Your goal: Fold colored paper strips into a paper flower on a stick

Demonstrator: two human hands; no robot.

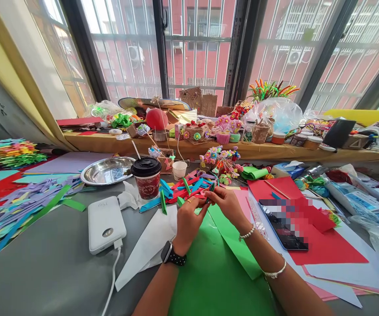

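I see left hand (189, 218) and right hand (228, 203) pinched tight on a small dark piece (212, 188) between them (material unclear), right of lidded cup (146, 181).

Counted on the table: one power bank (105, 224), one charging cable (113, 276), one lidded coffee cup (146, 183), one small paper cup (179, 171), one metal dish (105, 171), one smartphone (277, 228), one clear ruler (257, 215). On the person: one left hand (189, 217), one right hand (227, 204), one smartwatch (166, 252), two bracelets (247, 233), one ring (188, 202). Folded paper strips (166, 189): several, overlapping; exact number not determinable.
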